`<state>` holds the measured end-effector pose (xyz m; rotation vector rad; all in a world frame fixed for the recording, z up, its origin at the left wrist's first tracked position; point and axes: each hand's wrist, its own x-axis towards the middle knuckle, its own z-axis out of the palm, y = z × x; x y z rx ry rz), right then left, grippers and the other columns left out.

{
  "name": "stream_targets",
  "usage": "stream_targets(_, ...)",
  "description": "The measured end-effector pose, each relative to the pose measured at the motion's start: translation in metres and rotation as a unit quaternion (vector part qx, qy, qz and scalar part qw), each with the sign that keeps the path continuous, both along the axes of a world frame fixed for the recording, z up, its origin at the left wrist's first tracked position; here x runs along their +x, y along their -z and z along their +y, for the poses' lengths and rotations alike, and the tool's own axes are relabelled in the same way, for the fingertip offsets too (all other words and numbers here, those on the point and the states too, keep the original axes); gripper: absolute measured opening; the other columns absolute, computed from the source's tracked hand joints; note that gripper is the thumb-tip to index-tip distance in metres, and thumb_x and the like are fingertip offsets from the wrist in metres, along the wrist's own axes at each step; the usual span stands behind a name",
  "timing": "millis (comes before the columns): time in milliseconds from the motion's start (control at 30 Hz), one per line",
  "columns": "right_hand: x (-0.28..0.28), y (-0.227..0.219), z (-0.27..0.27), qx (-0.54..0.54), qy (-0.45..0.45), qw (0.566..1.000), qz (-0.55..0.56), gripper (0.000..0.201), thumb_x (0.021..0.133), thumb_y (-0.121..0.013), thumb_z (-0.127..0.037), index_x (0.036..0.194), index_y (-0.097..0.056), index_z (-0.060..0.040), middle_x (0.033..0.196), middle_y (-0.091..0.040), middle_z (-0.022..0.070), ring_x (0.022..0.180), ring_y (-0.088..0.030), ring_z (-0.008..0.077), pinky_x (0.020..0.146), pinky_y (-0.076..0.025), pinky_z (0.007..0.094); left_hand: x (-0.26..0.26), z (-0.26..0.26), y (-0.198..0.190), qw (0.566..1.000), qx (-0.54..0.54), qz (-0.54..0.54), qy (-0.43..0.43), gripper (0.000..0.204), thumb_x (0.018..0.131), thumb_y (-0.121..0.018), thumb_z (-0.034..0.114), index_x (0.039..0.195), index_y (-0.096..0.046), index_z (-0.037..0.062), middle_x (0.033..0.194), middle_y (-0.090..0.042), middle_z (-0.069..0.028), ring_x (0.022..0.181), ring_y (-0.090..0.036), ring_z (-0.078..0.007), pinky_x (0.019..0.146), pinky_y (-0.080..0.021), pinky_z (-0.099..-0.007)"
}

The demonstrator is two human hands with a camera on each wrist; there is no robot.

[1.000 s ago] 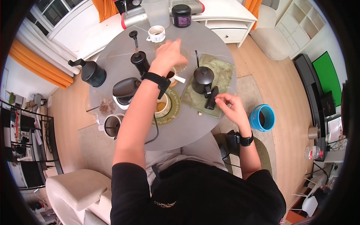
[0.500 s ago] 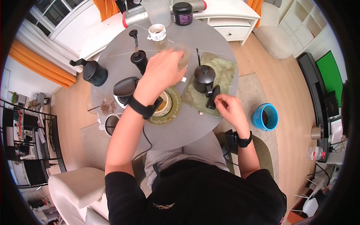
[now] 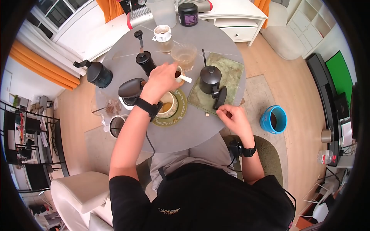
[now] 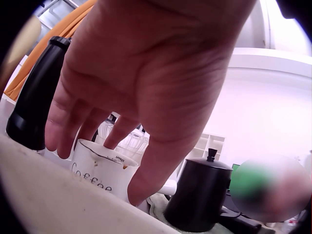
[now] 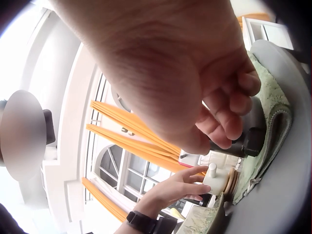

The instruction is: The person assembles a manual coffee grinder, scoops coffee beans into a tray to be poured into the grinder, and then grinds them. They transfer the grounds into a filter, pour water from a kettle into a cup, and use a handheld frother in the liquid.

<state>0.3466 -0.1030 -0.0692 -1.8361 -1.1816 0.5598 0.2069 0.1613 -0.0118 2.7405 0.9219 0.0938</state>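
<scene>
My left hand (image 3: 162, 79) reaches over a small white coffee cup (image 3: 187, 79) with dark liquid inside. In the left wrist view its fingers spread about the printed cup (image 4: 100, 178), with the thumb along the right side and a fingertip at the rim. My right hand (image 3: 237, 119) hovers by the lower end of the black handle (image 3: 220, 98) of a gooseneck kettle (image 3: 210, 79), its fingers loosely bent. In the right wrist view those fingertips (image 5: 222, 141) overlap the handle. The kettle stands on a green cloth (image 3: 231, 73).
A clear glass bowl (image 3: 183, 54) sits beyond the cup. Left of it are a hand grinder (image 3: 145, 61), a white filter cup (image 3: 162, 34) and a black electric device (image 3: 131, 87). A patterned bowl (image 3: 169, 111) rests on a green plate (image 3: 183, 111); a blue bucket (image 3: 273, 119) stands right of the table.
My left hand has moved away from the glass bowl and back toward me, down to the white cup. My right hand has slipped slightly toward the handle's lower end.
</scene>
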Motion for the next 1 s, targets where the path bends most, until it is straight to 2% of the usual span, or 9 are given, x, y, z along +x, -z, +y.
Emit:
stream_targets(267,-0.01,0.004,-0.001,0.005,-0.012,1.0,0.021,0.015,0.093,-0.071,-0.014,0.092,-0.071,0.0009,0.062,-0.062,0.0079,0.051,-0.056,0.0117,0.051,-0.044,0.0291,0.004,0.016,0.011,1.0,-0.011,-0.004,-0.006,0.052,0.066,-0.083,0.016,0.113,-0.067,0.0005,0.096,-0.073,-0.0226,0.097,-0.07,-0.0389,0.086,-0.056,-0.0465)
stream_targets(467,-0.026,-0.009,0.017,0.038,-0.049,0.997,0.036,0.015,0.093,-0.072,-0.013,0.093,-0.07,0.0017,0.062,-0.059,0.0059,0.051,-0.054,0.0093,0.051,-0.043,0.0286,-0.009,-0.002,-0.022,0.999,-0.006,-0.02,-0.026,0.052,0.064,-0.081,0.019,0.11,-0.068,-0.0012,0.096,-0.073,-0.0234,0.096,-0.07,-0.0395,0.086,-0.056,-0.0452)
stream_targets(567,-0.028,-0.004,0.034,0.062,-0.07,0.992,0.087,0.015,0.094,-0.071,-0.011,0.102,-0.069,0.0017,0.071,-0.063,0.0019,0.056,-0.054,0.0063,0.053,-0.043,0.0259,-0.022,-0.018,-0.044,0.999,0.01,-0.047,-0.012,0.05,0.064,-0.08,0.019,0.108,-0.068,0.0001,0.092,-0.072,-0.0226,0.091,-0.07,-0.0398,0.081,-0.056,-0.0461)
stream_targets(633,-0.032,0.0,0.047,0.137,-0.052,0.963,0.228,0.024,0.096,-0.07,-0.009,0.117,-0.065,0.001,0.084,-0.066,-0.0012,0.065,-0.055,0.0041,0.057,-0.044,0.0222,-0.032,-0.033,-0.053,0.998,0.018,-0.065,0.003,0.049,0.063,-0.079,0.019,0.108,-0.068,0.001,0.09,-0.072,-0.0217,0.087,-0.07,-0.0402,0.079,-0.056,-0.0467)
stream_targets(667,-0.034,-0.004,0.051,0.136,-0.053,0.962,0.229,0.024,0.096,-0.07,-0.009,0.117,-0.065,0.001,0.084,-0.066,-0.0012,0.065,-0.055,0.0041,0.057,-0.044,0.0222,-0.037,-0.042,-0.056,0.996,0.029,-0.084,0.006,0.049,0.063,-0.08,0.02,0.108,-0.068,0.0021,0.088,-0.07,-0.0201,0.084,-0.069,-0.0403,0.076,-0.055,-0.0469)
stream_targets(733,-0.038,-0.016,0.058,0.167,-0.068,0.925,0.336,0.033,0.099,-0.068,-0.009,0.129,-0.057,0.0001,0.094,-0.066,-0.0022,0.073,-0.057,0.0039,0.062,-0.045,0.0203,-0.047,-0.059,-0.054,0.994,0.039,-0.102,0.008,0.049,0.063,-0.08,0.02,0.108,-0.068,0.0031,0.085,-0.068,-0.0185,0.081,-0.068,-0.0403,0.074,-0.055,-0.0471)
stream_targets(767,-0.041,-0.022,0.058,0.155,-0.073,0.92,0.352,0.035,0.1,-0.067,-0.009,0.132,-0.056,-0.0005,0.092,-0.067,-0.0007,0.075,-0.059,0.0049,0.064,-0.047,0.021,-0.052,-0.066,-0.052,0.993,0.046,-0.112,0.012,0.05,0.063,-0.08,0.021,0.109,-0.068,0.004,0.086,-0.066,-0.0171,0.079,-0.068,-0.0401,0.073,-0.055,-0.0471)
stream_targets(867,-0.044,-0.015,0.058,0.15,-0.112,0.903,0.386,0.032,0.1,-0.066,-0.009,0.129,-0.058,-0.0003,0.092,-0.069,0.0009,0.074,-0.061,0.0059,0.063,-0.048,0.0214,-0.063,-0.084,-0.041,0.992,0.053,-0.116,0.015,0.054,0.063,-0.081,0.022,0.113,-0.067,0.0062,0.087,-0.065,-0.0147,0.078,-0.068,-0.0384,0.071,-0.055,-0.0459)
stream_targets(1000,-0.05,0.003,0.057,0.132,-0.109,0.906,0.387,0.028,0.1,-0.066,-0.01,0.125,-0.061,0.0004,0.09,-0.071,0.0028,0.071,-0.063,0.0072,0.062,-0.049,0.0219,-0.067,-0.096,-0.023,0.988,0.037,-0.148,0.028,0.055,0.063,-0.082,0.02,0.113,-0.067,0.0063,0.088,-0.065,-0.0149,0.078,-0.068,-0.0369,0.069,-0.055,-0.0442)
